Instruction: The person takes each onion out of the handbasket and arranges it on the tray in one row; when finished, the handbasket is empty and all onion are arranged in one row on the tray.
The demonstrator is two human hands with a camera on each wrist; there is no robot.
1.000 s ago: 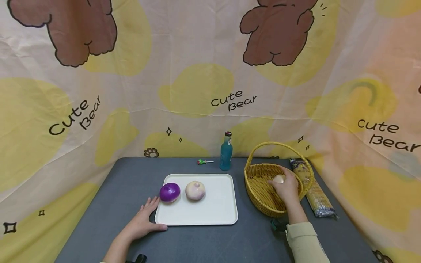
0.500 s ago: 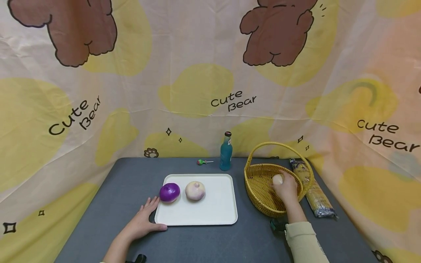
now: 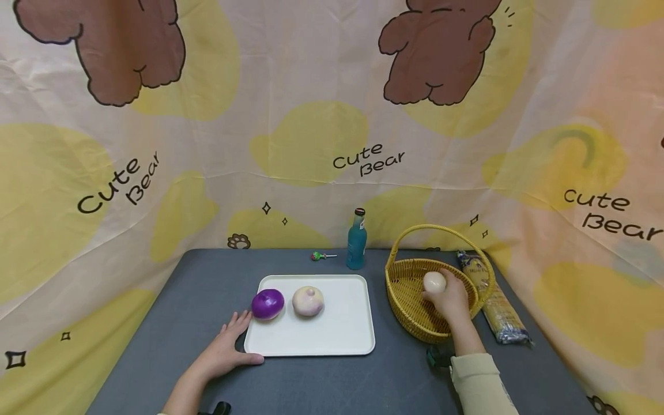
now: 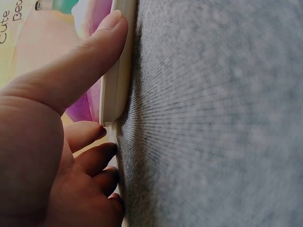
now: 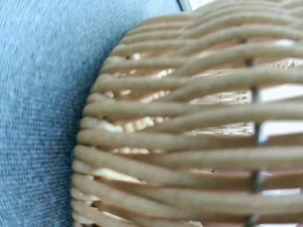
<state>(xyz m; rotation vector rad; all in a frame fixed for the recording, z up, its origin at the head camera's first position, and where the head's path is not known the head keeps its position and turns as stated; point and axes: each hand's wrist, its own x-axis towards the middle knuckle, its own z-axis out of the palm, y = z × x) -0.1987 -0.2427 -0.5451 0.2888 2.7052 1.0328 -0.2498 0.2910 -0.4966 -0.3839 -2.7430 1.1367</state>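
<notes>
My right hand reaches into the yellow wicker basket and holds a smooth white, egg-like round thing inside its rim. The basket's woven side fills most of the right wrist view and hides that hand. On the left, my left hand spans the near left corner of a white tray, fingers spread and thumb at its front edge. A purple onion sits near the tray's left edge, close to my fingertips. Beside it lies a pale, purple-tinged bulb.
Behind the tray stand a blue bottle and a small green-and-red lollipop on the grey table. A long yellow packet lies right of the basket. A printed cloth hangs behind the table.
In the basket, my right hand has turned slightly, and the white round thing has shifted a little left and shows more fully. My left hand and the tray have stayed put.
</notes>
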